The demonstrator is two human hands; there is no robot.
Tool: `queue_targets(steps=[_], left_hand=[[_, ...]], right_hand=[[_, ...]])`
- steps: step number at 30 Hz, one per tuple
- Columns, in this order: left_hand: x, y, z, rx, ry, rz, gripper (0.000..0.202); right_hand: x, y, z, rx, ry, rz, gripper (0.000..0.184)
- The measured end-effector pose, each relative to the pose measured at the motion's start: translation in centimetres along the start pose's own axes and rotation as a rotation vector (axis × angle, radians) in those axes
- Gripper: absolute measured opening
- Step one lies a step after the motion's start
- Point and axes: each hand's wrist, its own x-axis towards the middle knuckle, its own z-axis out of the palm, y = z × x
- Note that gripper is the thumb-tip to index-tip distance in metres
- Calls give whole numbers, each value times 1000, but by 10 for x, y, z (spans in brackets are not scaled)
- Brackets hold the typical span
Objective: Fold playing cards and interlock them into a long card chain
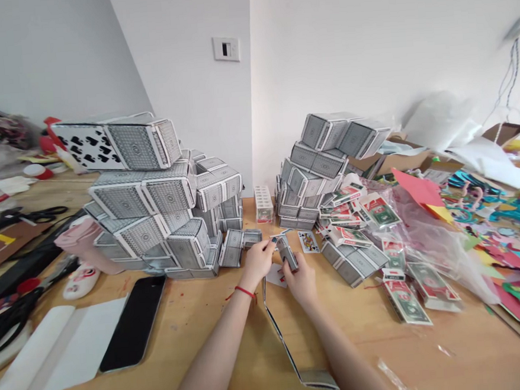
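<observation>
In the head view, my right hand is wrapped round a small deck of grey-backed playing cards, held just above the table. My left hand, with a red string on its wrist, pinches at the upper left end of the deck, seemingly on a playing card; its fingertips partly hide this. Beneath the hands lies a loose card with red marks. A face card rests beyond my right hand. From below my left hand, a folded strip of joined cards stands on edge and runs toward me between my forearms.
Stacked card-covered blocks rise at the left and right. A clear box stands between them. Empty-looking card boxes and plastic wrap spread rightward. A phone, white paper and scissors lie leftward.
</observation>
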Motion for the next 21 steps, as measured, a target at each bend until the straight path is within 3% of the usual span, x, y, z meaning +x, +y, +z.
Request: queue_targets(steps=[7,21], left_hand=[[0,4,-3,-27,-32,6,32],[-2,13,-18,-83,-158,41,32]], right_hand=[[4,-5,-8,51,14,-73,36],[8,-1,-12,110,-11,-253,32]])
